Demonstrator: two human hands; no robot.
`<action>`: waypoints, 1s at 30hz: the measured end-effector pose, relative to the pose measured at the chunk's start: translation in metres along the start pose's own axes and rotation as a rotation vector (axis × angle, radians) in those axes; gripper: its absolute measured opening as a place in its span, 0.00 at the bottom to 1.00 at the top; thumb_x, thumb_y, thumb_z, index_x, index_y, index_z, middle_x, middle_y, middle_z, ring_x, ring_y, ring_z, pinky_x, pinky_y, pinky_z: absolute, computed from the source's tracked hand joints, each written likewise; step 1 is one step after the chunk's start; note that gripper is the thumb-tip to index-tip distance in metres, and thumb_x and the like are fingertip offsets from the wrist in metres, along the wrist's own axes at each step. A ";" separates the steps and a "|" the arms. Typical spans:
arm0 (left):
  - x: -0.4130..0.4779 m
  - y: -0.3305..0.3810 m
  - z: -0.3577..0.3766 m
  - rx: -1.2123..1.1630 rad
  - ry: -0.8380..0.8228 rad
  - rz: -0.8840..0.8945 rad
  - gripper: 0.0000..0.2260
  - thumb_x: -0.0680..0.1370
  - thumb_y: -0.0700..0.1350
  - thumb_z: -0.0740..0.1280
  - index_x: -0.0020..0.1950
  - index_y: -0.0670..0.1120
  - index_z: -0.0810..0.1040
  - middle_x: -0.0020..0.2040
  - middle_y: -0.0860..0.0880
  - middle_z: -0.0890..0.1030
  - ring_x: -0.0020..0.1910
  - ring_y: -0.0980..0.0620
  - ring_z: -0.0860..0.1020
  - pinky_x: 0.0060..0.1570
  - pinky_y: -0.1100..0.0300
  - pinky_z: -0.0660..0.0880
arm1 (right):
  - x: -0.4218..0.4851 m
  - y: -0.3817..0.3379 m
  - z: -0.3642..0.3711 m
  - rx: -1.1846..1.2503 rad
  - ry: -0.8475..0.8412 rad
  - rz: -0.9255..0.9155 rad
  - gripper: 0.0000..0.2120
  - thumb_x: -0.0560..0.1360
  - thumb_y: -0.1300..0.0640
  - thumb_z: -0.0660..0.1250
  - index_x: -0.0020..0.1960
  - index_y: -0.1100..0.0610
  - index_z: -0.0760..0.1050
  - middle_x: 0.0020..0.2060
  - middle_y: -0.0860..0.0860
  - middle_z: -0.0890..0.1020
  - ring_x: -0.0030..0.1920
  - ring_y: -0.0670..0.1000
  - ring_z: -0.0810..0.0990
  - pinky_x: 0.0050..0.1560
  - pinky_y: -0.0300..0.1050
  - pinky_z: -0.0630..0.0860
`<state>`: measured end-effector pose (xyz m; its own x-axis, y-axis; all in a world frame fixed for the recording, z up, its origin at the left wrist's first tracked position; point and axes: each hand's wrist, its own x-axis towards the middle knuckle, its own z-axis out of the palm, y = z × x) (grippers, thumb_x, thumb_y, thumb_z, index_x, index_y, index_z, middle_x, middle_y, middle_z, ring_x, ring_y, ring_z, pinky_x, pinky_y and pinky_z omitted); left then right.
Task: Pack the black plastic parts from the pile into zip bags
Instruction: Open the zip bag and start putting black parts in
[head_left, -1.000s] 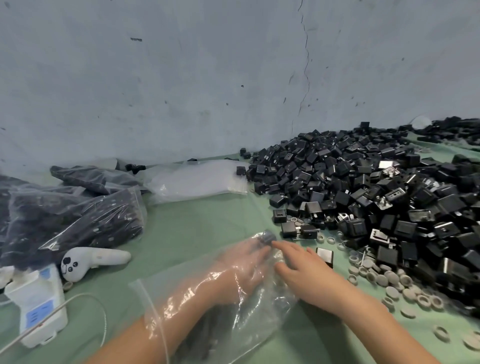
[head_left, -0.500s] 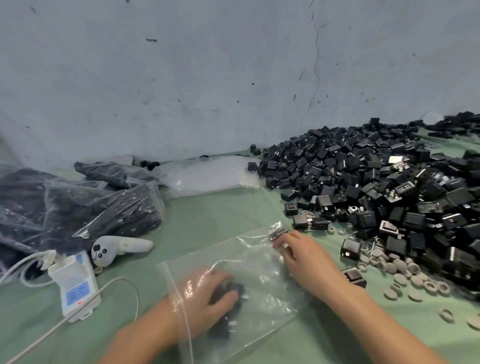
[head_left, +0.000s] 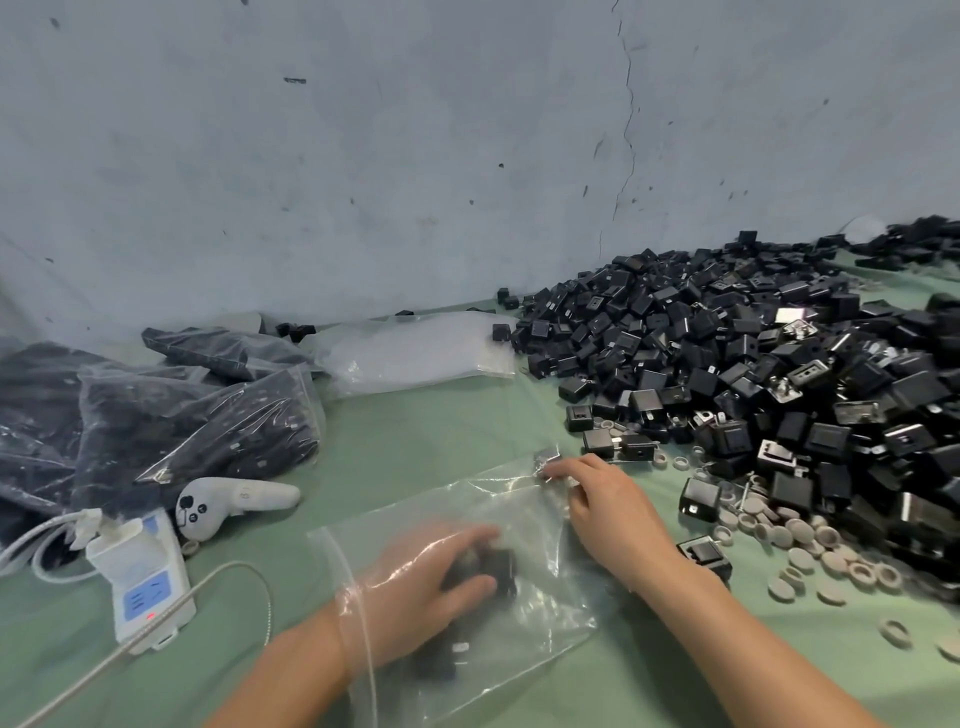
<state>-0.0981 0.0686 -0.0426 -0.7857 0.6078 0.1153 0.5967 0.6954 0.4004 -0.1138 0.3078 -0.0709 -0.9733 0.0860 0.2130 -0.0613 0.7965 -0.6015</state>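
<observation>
Resting inside the zip bag (head_left: 519, 639), left hand (head_left: 421, 587) apparently grips black parts (head_left: 498, 571); right hand (head_left: 608, 504) pinches the bag's corner.

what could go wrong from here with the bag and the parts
The left hand is wrist-deep in the clear plastic zip bag; withdrawing it could drag the black plastic parts it grips back out.
The right hand pinches only the bag's far corner, which might slip.
Pale grey rings lie near and could get swept in.
</observation>
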 end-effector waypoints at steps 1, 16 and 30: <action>0.004 0.003 0.001 -0.042 -0.009 -0.008 0.22 0.80 0.51 0.66 0.73 0.63 0.65 0.58 0.69 0.72 0.58 0.71 0.70 0.61 0.77 0.60 | -0.001 0.001 0.000 0.012 0.007 -0.009 0.20 0.81 0.61 0.56 0.66 0.45 0.76 0.62 0.41 0.77 0.61 0.48 0.74 0.63 0.47 0.71; 0.008 0.021 -0.005 -0.043 0.109 0.048 0.04 0.80 0.52 0.66 0.49 0.52 0.75 0.44 0.55 0.77 0.43 0.60 0.74 0.49 0.63 0.70 | -0.007 0.010 -0.004 0.409 0.098 0.077 0.23 0.80 0.63 0.56 0.67 0.41 0.73 0.65 0.37 0.75 0.64 0.38 0.71 0.61 0.36 0.67; 0.023 0.027 0.018 -0.006 -0.015 0.225 0.15 0.84 0.46 0.60 0.70 0.48 0.74 0.68 0.54 0.71 0.66 0.59 0.69 0.69 0.65 0.60 | -0.012 0.007 -0.009 0.527 0.120 0.120 0.20 0.81 0.63 0.53 0.67 0.48 0.74 0.61 0.41 0.78 0.62 0.43 0.76 0.67 0.51 0.73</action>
<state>-0.0972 0.1086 -0.0455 -0.6301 0.7532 0.1889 0.7559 0.5392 0.3713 -0.1005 0.3175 -0.0706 -0.9501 0.2497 0.1872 -0.0843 0.3721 -0.9243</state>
